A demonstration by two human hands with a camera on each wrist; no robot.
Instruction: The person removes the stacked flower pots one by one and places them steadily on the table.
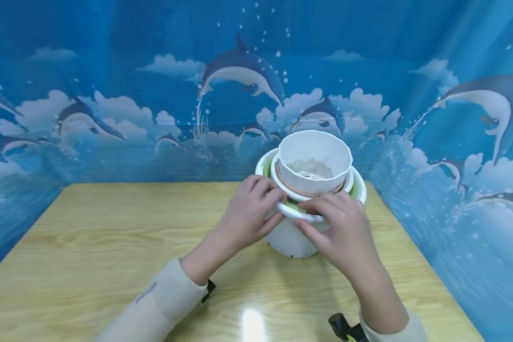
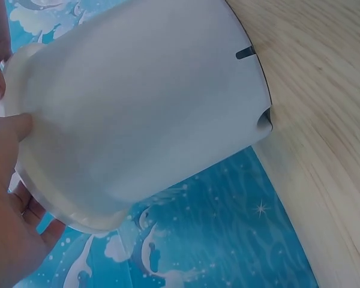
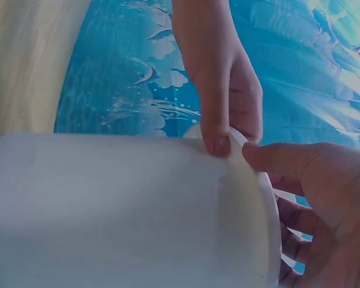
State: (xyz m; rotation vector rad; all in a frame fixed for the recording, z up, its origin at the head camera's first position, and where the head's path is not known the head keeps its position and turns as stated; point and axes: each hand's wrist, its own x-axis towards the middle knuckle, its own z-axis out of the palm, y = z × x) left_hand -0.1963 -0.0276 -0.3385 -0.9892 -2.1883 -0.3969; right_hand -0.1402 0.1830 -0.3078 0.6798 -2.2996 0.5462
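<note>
A stack of nested plant pots stands on the table. The large white outer pot (image 1: pixel 291 240) has a rounded rim and tapering sides. Inside it show a green pot (image 1: pixel 354 191), another white rim (image 1: pixel 348 182), a thin terracotta-coloured rim and, on top, a white faceted pot (image 1: pixel 331 145) with a pale clump and drain holes at its bottom. At the near left of the outer rim, my left hand (image 1: pixel 251 211) pinches it, thumb below and fingers over the edge. Close beside it, my right hand (image 1: pixel 346 228) grips the same rim, thumb outside and fingers inside.
The wooden table (image 1: pixel 124 228) extends to the left and in front of the stack. Behind it and along the right side hangs a blue dolphin-print curtain (image 1: pixel 154 156). Dark notches (image 2: pixel 246 53) mark the outer pot's bottom edge.
</note>
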